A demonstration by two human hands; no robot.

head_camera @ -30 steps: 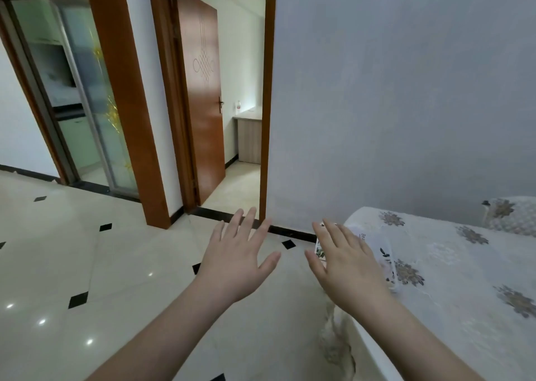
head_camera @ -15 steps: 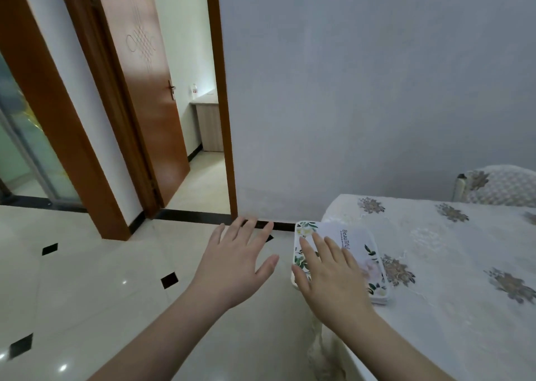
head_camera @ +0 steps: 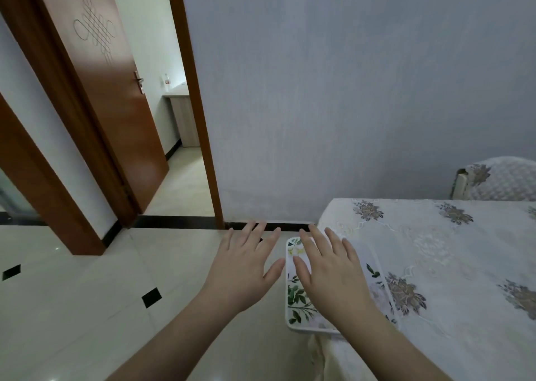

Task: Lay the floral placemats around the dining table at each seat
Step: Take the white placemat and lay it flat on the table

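Observation:
A white floral placemat [head_camera: 297,299] with green leaves lies at the left end of the dining table [head_camera: 452,267], which wears a white lace cloth with brown flowers. The mat's left edge overhangs the table's edge. My right hand [head_camera: 333,273] is spread flat over the placemat, fingers straight, covering its middle. Beside it my left hand [head_camera: 246,264] hovers over the floor just left of the mat, fingers spread and holding nothing.
A cloth-covered chair back [head_camera: 499,179] stands behind the table at the far right. A grey wall [head_camera: 348,90] runs behind the table. An open wooden door [head_camera: 116,90] and doorway are to the left, with pale tiled floor [head_camera: 87,308] below.
The view has swung right and down towards the table. My right hand has come down over the placemat and my left hand has drawn in close beside it.

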